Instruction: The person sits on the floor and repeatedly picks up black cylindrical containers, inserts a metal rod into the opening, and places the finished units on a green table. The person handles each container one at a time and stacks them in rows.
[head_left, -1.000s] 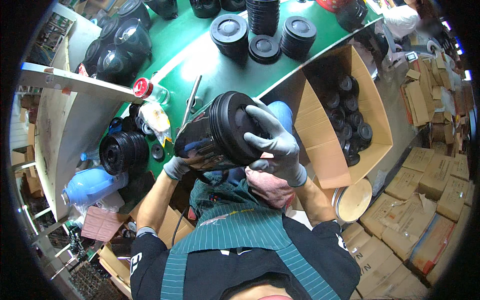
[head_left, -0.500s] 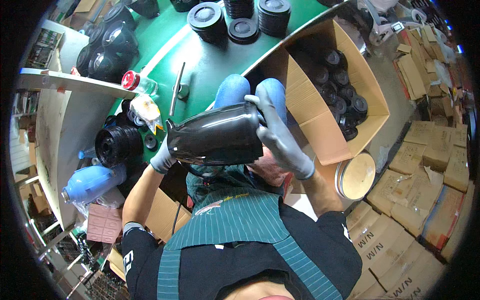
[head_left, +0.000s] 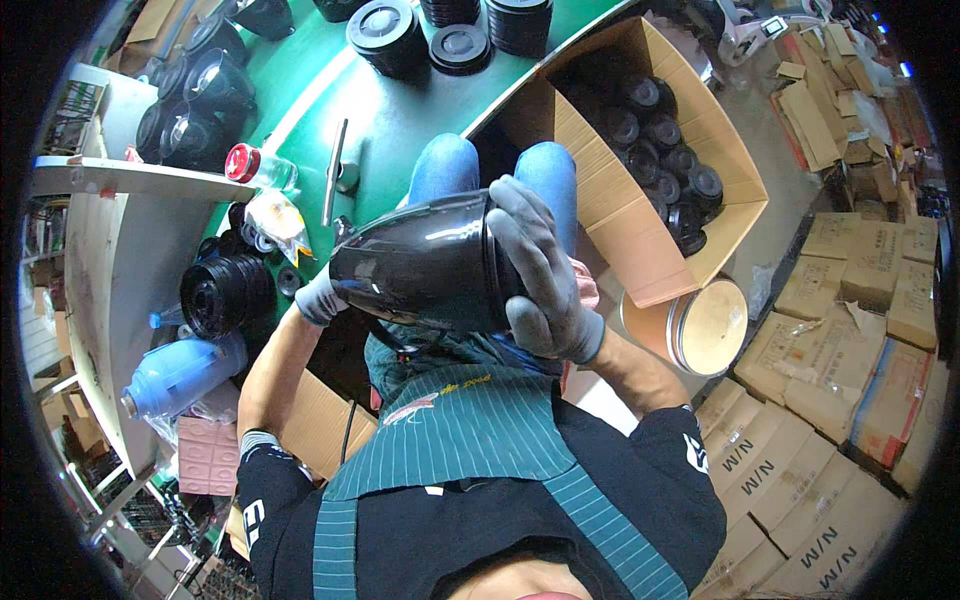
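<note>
A glossy black jug (head_left: 415, 265) lies sideways above my lap, its narrower, spouted end to the left and its wide, ridged end to the right. My left hand (head_left: 320, 300), in a grey glove, holds the narrow end; most of its fingers are hidden behind the jug. Across the wide end, my right hand (head_left: 548, 275), gloved in grey too, presses with its palm and curls its fingers over the rim. Just beyond the jug, a metal rod (head_left: 336, 172) stands up from a round base (head_left: 347, 176) on the green table (head_left: 400, 115).
Stacked black discs (head_left: 385, 32) stand at the table's far side. To the right, an open cardboard box (head_left: 635, 240) holds several black round parts, with a round drum (head_left: 712, 325) nearer me. A red-lidded jar (head_left: 262, 168), black rings (head_left: 212, 298) and a blue container (head_left: 185, 372) are at left.
My right hand has gone from touching the jug's wide end with extended fingers to closing over that end. The jug has turned slightly, while my left hand keeps its hold.
</note>
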